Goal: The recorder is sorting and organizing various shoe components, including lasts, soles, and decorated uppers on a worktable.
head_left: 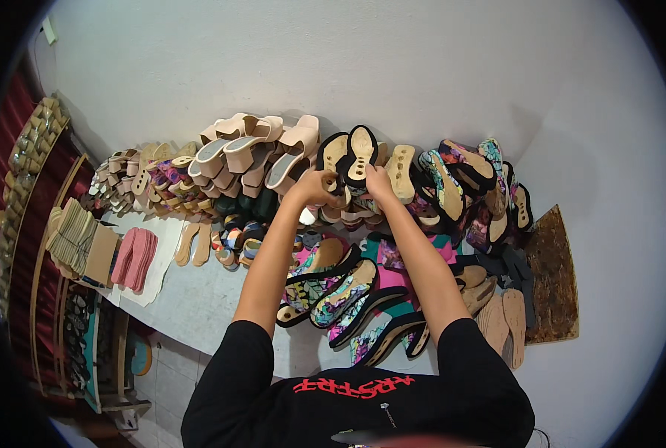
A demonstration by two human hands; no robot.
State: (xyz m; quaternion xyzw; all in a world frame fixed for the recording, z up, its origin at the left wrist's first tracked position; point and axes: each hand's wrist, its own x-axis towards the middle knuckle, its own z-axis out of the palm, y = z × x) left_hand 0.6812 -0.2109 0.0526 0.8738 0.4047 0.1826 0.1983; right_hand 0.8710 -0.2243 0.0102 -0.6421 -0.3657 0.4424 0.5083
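Both my arms reach forward over the table to the row of shoes by the wall. My right hand point(378, 185) closes on the lower end of a black-edged wedge sole point(362, 153), which stands upright with its tan, holed underside toward me. Beside it, my left hand point(319, 188) has its fingers curled at the lower end of a second black-edged wedge sole point(333, 151). The fingers partly hide what they grip. Just right of my right hand a plain tan wedge sole point(401, 173) stands among the others.
Pale pink heeled sandals point(294, 153) are stacked left of my hands, floral wedge soles point(442, 183) to the right. More floral wedges point(345, 291) lie under my forearms. Pink insoles point(134, 259) lie at the table's left, a brown board point(553, 276) at its right.
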